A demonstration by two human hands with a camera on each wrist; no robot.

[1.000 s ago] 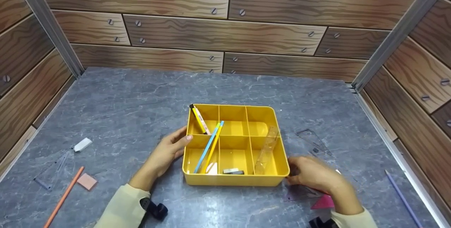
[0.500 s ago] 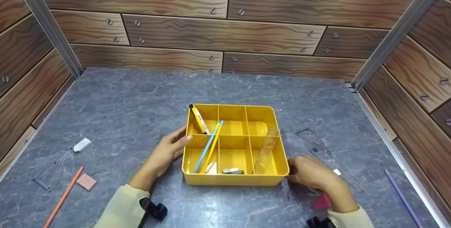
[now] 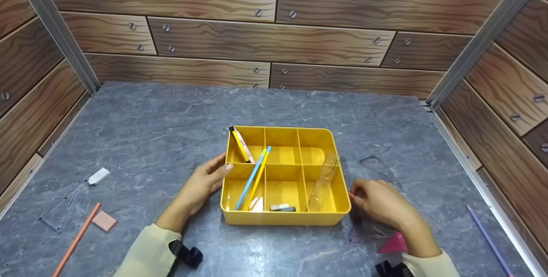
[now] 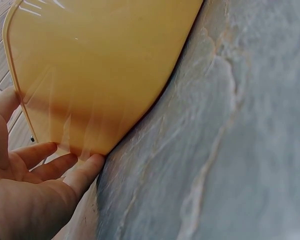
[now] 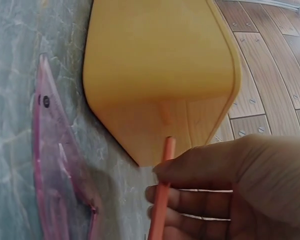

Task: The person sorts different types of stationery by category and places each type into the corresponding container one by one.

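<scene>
A yellow organizer box (image 3: 287, 218) with six compartments stands mid-table, holding pencils, a marker, a clear ruler (image 3: 324, 183) and erasers. My left hand (image 3: 203, 187) holds its left wall, thumb at the rim and fingertips against the outer side (image 4: 90, 75). Close to the box's right side, my right hand (image 3: 381, 204) pinches an orange pencil (image 5: 162, 205) between thumb and fingers. The pencil's end points at the box wall; its lower part runs out of the right wrist view. Below that hand lies a purple see-through set square (image 5: 60, 135).
A pink triangular piece (image 3: 392, 243) and a clear set square (image 3: 380, 168) lie around the right hand. A purple pencil (image 3: 488, 238) is far right. At left are an orange pencil (image 3: 79, 236), a pink eraser (image 3: 104, 221) and a white eraser (image 3: 99, 176).
My right hand has risen slightly beside the box, and an orange pencil end now shows at its fingertips. The left hand and the box have stayed in place.
</scene>
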